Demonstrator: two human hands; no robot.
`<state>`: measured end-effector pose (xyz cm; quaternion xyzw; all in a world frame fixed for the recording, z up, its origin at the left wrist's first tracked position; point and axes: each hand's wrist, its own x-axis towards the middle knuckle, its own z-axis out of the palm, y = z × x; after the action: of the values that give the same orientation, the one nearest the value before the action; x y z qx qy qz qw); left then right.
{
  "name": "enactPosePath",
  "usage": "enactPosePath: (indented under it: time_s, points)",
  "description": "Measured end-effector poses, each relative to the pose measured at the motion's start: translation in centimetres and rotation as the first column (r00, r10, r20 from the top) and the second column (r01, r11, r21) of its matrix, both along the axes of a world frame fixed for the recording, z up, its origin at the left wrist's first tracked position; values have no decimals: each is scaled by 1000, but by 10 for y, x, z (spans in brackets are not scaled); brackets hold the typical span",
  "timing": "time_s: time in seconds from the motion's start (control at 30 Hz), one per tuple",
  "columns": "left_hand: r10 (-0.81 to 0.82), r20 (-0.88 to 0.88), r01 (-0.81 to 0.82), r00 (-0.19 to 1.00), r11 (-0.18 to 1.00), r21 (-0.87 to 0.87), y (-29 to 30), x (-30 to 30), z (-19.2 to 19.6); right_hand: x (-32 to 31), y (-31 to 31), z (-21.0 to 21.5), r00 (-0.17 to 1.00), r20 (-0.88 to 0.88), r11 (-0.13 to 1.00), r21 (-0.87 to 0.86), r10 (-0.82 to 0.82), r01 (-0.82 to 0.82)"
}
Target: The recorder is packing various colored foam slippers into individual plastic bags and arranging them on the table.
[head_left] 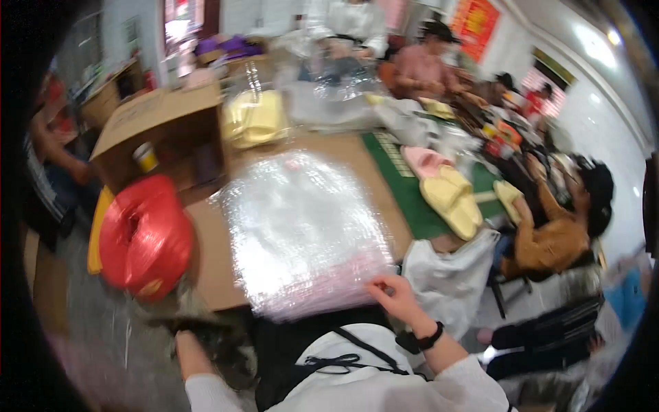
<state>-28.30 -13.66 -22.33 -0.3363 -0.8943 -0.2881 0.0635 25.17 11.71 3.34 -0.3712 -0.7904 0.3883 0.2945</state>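
Observation:
A stack of clear plastic bags (302,220), pinkish along its near edge, lies on the cardboard-covered table in front of me. My right hand (397,296), with a black band on the wrist, is at the stack's near right corner. Its thumb and forefinger are curled in a pinch on the edge of a bag, though blur softens the detail. My left arm (192,353) reaches down at the lower left beside a dark, crumpled, bag-like thing (230,347). The fingers of that hand are hidden there. Left of the stack sits a big roll of shiny red plastic twine (147,237).
An open cardboard box (161,137) stands at the back left. Yellow slippers (255,118) in clear wrap lie beyond the stack. More yellow slippers (449,199) and a pink one rest on a green mat (395,178) to the right. Other people work around the table.

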Motion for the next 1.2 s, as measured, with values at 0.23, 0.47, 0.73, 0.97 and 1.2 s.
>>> enactPosePath:
  time_s: [0.23, 0.47, 0.73, 0.97, 1.2]
  points:
    - [272, 209, -329, 940, 884, 332, -85, 14, -16, 92, 147, -18, 808, -413, 879, 34, -421, 476]
    - [-136, 203, 43, 970, 912, 409, -11, 199, 178, 190, 282, -39, 602, 87, 557, 500, -794, 663]
    - [-691, -192, 711, 697, 700, 64, 102, 272, 278, 162, 336, -34, 480, 414, 633, 476, -774, 611]
    - [-783, -98, 780, 614, 621, -79, 159, 281, 254, 153, 300, 5, 651, 244, 676, 464, -719, 573]
    - [-764, -121, 770, 633, 639, -4, 171, 281, 235, 110, 210, 65, 874, -99, 844, 229, -475, 484]
